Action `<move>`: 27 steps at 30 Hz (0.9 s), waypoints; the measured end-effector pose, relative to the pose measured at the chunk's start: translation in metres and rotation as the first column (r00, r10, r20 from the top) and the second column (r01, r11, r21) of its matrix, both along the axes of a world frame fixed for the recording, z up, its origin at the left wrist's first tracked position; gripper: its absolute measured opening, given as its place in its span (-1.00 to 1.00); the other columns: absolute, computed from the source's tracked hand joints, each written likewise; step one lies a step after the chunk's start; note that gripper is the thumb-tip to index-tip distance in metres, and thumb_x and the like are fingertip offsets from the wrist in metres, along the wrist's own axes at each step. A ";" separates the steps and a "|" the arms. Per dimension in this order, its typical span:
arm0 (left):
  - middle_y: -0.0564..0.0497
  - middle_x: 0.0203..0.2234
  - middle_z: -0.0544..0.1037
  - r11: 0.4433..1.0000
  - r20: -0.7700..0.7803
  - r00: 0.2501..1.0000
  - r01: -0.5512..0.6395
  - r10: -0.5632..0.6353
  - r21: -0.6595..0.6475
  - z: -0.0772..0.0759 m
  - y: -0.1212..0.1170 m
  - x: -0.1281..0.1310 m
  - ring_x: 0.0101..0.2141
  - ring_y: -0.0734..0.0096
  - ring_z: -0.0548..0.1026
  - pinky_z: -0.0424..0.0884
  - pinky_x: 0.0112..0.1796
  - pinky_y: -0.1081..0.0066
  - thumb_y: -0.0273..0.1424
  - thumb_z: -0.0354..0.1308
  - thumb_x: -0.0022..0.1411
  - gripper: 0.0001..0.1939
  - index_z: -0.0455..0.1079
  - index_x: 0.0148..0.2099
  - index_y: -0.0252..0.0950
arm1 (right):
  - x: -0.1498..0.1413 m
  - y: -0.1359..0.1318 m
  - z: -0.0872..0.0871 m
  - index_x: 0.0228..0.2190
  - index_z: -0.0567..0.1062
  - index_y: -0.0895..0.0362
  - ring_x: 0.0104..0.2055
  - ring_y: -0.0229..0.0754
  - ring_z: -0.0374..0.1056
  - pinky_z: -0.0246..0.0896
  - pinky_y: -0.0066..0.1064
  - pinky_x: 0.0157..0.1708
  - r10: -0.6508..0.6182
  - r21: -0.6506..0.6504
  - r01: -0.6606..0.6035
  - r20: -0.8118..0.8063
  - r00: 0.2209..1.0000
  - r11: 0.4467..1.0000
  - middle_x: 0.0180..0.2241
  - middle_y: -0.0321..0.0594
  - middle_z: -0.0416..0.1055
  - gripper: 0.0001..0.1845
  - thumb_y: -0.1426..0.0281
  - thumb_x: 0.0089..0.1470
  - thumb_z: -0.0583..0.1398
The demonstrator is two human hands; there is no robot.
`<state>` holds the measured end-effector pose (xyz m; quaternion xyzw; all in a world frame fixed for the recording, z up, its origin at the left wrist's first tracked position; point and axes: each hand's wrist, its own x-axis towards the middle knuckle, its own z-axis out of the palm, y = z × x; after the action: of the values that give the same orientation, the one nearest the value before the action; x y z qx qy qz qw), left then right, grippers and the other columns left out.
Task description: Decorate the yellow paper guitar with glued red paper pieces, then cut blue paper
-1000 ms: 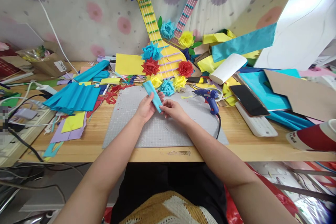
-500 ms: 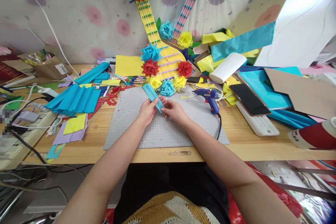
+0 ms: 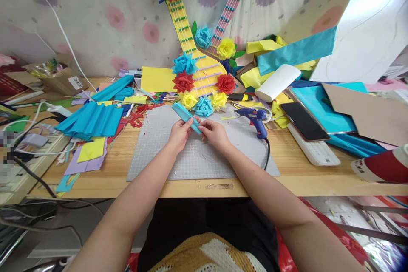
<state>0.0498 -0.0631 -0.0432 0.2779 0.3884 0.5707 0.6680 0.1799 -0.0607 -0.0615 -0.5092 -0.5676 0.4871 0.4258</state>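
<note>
A folded strip of light blue crepe paper (image 3: 182, 111) slants between my two hands above the grey cutting mat (image 3: 153, 153). My left hand (image 3: 180, 134) grips it around the middle, thumb on top. At its lower right end, my right hand (image 3: 213, 133) pinches the paper between thumb and fingers. Just behind the hands stands a yellow paper guitar (image 3: 208, 68) trimmed with paper flowers, among them a blue flower (image 3: 203, 106) close to the strip. To the right on the mat lies a blue hot glue gun (image 3: 255, 119) with its black cord.
Pleated blue crepe paper (image 3: 92, 119) and paper scraps (image 3: 92, 151) lie on the left, near a power strip (image 3: 35, 165) with cables. At right are a phone (image 3: 304, 121), a white box-like device (image 3: 314, 146), brown cardboard (image 3: 366, 114) and a red and white paper cup (image 3: 382, 165).
The blue strip has turned to a flatter slant and looks narrower. My left thumb has shifted along it toward the lower end, and my right hand has edged slightly right.
</note>
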 end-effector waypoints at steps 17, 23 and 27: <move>-0.09 -0.31 0.60 0.997 0.052 0.998 0.039 -0.042 0.064 0.002 0.000 0.001 -0.14 0.27 0.51 0.33 -0.04 0.25 -0.46 0.31 -0.09 -0.76 0.41 -0.29 -0.35 | 0.003 -0.007 0.014 -0.47 0.46 0.11 -0.45 -0.26 0.30 0.22 -0.39 -0.40 -0.122 0.297 0.056 0.208 0.970 0.953 -0.49 -0.29 0.42 -0.91 0.38 -0.12 0.16; -0.11 -0.40 0.60 0.999 -0.024 1.000 -0.009 0.009 0.036 -0.006 0.003 -0.001 -0.23 0.25 0.55 0.39 -0.11 0.26 -0.39 0.32 -0.11 -0.77 0.43 -0.35 -0.39 | 0.000 -0.006 0.012 -0.50 0.44 0.12 -0.61 -0.33 0.21 0.16 -0.44 -0.57 -0.035 0.121 0.026 0.075 0.997 0.992 -0.62 -0.36 0.33 -0.91 0.36 -0.14 0.20; -0.12 -0.31 0.59 0.998 -0.020 0.999 0.031 -0.030 0.062 -0.004 0.003 -0.003 -0.20 0.27 0.53 0.38 -0.11 0.31 -0.34 0.29 -0.04 -0.74 0.43 -0.29 -0.37 | 0.002 -0.004 0.015 -0.52 0.42 0.15 -0.59 -0.36 0.24 0.16 -0.50 -0.63 0.012 -0.106 -0.037 -0.226 0.974 0.994 -0.59 -0.36 0.34 -0.83 0.36 -0.24 0.29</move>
<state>0.0471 -0.0598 -0.0476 0.3099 0.3723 0.5698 0.6638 0.1815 -0.0645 -0.0461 -0.4662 -0.4941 0.5774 0.4528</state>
